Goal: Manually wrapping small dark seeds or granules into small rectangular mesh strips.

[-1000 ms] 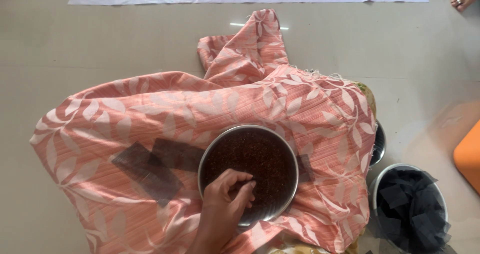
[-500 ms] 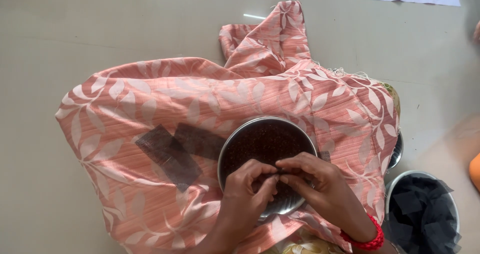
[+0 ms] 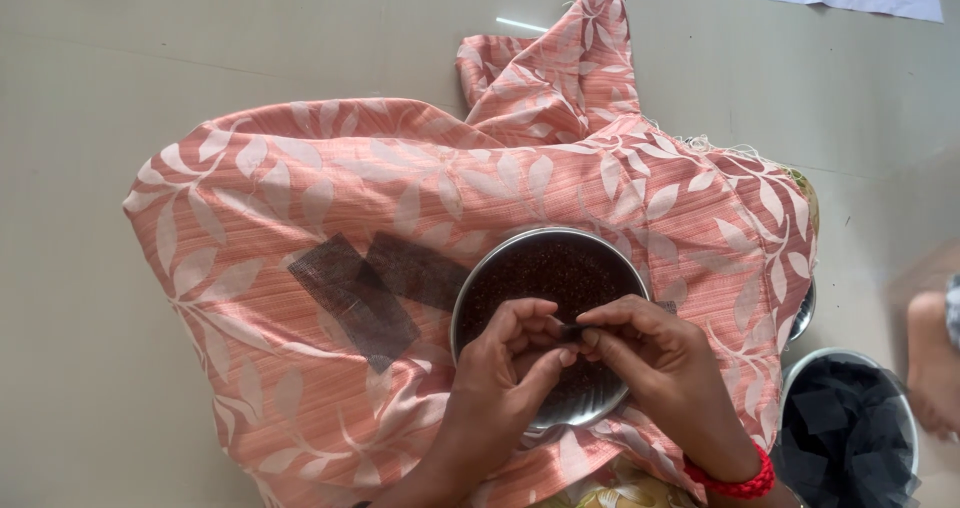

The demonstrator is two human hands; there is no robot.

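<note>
- Since a second ago the right hand [image 3: 665, 363] has joined the left hand [image 3: 505, 373] over the round steel plate [image 3: 500, 268].
- Both hands pinch one small dark piece [image 3: 571, 332] between fingertips.
- The plate sits on peach leaf-print cloth [image 3: 300, 188] spread on the floor [image 3: 90, 88].

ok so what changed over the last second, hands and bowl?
The right hand came in over the steel bowl and met the left hand, which was alone in the bowl a second ago. Both now pinch a small dark piece between their fingertips. The bowl, the pink leaf-print cloth and the two dark patches on it lie as before.
</note>
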